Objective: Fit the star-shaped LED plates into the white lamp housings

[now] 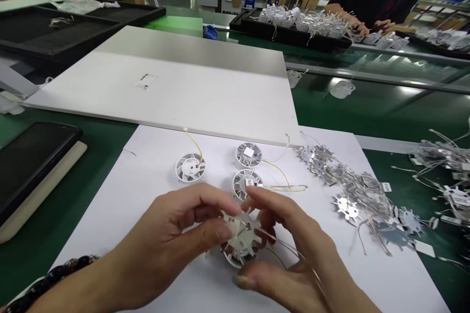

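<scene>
Metal plate [246, 242], lower centre of the frame, over a white fan [232, 260]: the left hand [191, 234] pinches the plate's edge; the right hand [297, 239] curves around it, its hold impossible to tell. On paper [147, 171], 3 further fans [190, 169] lie at centre, a heap [362, 190] of plates at right.

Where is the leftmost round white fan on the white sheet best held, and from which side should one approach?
I would pinch the white fan by its outer rim, coming from the left: the rim is exposed there, while the yellow wire leaves from the right half and other fans lie further right.
</scene>
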`<action>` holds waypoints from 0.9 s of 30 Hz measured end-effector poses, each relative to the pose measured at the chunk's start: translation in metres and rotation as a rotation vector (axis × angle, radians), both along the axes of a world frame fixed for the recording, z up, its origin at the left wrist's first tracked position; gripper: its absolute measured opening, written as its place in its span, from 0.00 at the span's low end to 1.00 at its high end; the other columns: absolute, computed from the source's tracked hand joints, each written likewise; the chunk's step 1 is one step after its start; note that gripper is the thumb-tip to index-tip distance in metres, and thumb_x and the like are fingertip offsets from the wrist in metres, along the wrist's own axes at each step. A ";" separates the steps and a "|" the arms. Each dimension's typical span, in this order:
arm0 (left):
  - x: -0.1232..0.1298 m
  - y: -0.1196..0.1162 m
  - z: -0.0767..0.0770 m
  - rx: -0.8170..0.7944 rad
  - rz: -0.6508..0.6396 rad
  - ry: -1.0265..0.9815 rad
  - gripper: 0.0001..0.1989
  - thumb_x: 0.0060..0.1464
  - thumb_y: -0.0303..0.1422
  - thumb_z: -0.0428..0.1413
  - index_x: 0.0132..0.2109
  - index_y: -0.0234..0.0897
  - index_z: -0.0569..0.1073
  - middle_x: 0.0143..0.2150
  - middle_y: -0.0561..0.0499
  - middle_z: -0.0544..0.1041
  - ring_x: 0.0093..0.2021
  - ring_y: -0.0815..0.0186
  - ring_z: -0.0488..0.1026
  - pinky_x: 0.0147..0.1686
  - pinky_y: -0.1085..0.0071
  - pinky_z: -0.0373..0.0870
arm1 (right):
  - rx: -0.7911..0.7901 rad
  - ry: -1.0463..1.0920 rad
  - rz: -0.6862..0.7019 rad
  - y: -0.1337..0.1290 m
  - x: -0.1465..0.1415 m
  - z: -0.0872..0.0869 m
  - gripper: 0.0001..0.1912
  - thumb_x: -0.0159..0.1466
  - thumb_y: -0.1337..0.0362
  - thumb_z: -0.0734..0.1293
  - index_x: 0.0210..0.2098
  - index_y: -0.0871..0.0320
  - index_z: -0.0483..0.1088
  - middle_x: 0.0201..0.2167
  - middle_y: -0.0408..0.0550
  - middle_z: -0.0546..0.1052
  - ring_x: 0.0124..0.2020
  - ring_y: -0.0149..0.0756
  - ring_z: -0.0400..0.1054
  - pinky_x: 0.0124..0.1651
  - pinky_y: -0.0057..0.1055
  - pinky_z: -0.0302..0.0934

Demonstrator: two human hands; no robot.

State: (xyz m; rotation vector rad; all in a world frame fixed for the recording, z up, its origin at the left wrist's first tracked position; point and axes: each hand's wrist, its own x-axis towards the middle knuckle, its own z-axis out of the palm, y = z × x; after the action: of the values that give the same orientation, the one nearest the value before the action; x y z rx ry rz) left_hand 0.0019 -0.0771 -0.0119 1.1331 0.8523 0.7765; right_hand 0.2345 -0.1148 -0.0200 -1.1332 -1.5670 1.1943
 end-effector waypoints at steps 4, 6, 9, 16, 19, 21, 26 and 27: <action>0.000 -0.002 0.001 0.085 -0.025 0.069 0.03 0.65 0.36 0.71 0.45 0.53 0.89 0.37 0.56 0.86 0.38 0.70 0.81 0.41 0.83 0.78 | 0.220 -0.144 0.033 0.001 -0.001 -0.005 0.21 0.72 0.55 0.79 0.62 0.36 0.74 0.44 0.38 0.83 0.33 0.32 0.74 0.37 0.22 0.73; 0.000 -0.004 0.001 0.127 -0.007 0.038 0.10 0.61 0.36 0.74 0.49 0.57 0.88 0.46 0.56 0.87 0.45 0.66 0.83 0.46 0.79 0.80 | 0.260 -0.176 0.012 0.001 -0.002 -0.007 0.17 0.77 0.52 0.74 0.63 0.39 0.72 0.44 0.40 0.82 0.34 0.33 0.74 0.43 0.25 0.75; -0.001 -0.006 0.000 0.232 0.024 0.055 0.12 0.59 0.37 0.75 0.48 0.60 0.87 0.55 0.56 0.86 0.53 0.61 0.83 0.50 0.74 0.82 | 0.353 -0.215 -0.020 0.003 -0.003 -0.008 0.16 0.80 0.49 0.70 0.63 0.43 0.69 0.43 0.41 0.83 0.34 0.33 0.75 0.42 0.27 0.75; 0.001 -0.008 -0.003 0.406 0.118 0.158 0.06 0.63 0.38 0.72 0.46 0.58 0.88 0.49 0.55 0.88 0.50 0.62 0.84 0.51 0.74 0.81 | 0.524 -0.278 -0.029 0.009 -0.009 -0.007 0.17 0.80 0.47 0.69 0.59 0.48 0.65 0.38 0.43 0.84 0.30 0.35 0.79 0.34 0.29 0.74; 0.004 -0.009 -0.005 0.415 0.138 0.156 0.07 0.63 0.36 0.72 0.46 0.58 0.88 0.51 0.55 0.88 0.49 0.62 0.85 0.46 0.76 0.83 | 0.601 -0.321 -0.039 0.011 -0.009 -0.008 0.15 0.81 0.49 0.68 0.58 0.51 0.65 0.38 0.44 0.85 0.32 0.35 0.81 0.36 0.28 0.76; 0.006 -0.009 -0.007 0.418 0.142 0.157 0.09 0.64 0.35 0.71 0.47 0.59 0.88 0.52 0.56 0.88 0.48 0.64 0.86 0.42 0.79 0.83 | 0.641 -0.360 -0.056 0.011 -0.009 -0.009 0.16 0.81 0.50 0.69 0.58 0.52 0.66 0.39 0.46 0.85 0.33 0.36 0.82 0.36 0.28 0.76; 0.008 -0.012 -0.015 0.406 0.159 0.112 0.06 0.64 0.38 0.71 0.47 0.58 0.88 0.52 0.54 0.87 0.49 0.63 0.86 0.44 0.79 0.84 | 0.668 -0.397 -0.109 0.008 -0.009 -0.010 0.16 0.81 0.50 0.69 0.56 0.54 0.67 0.38 0.47 0.85 0.33 0.38 0.83 0.35 0.30 0.76; 0.008 -0.012 -0.016 0.406 0.160 0.101 0.06 0.63 0.38 0.72 0.46 0.57 0.88 0.52 0.53 0.87 0.50 0.62 0.85 0.43 0.79 0.84 | 0.665 -0.392 -0.104 0.007 -0.008 -0.010 0.15 0.81 0.51 0.69 0.57 0.54 0.67 0.39 0.48 0.86 0.33 0.38 0.83 0.35 0.31 0.76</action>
State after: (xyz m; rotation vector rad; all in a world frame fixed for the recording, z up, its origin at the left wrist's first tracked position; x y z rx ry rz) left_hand 0.0102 -0.0894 -0.0277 1.4844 0.9012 1.0637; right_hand 0.2260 -0.1075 -0.0303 -1.0048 -1.9636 0.3240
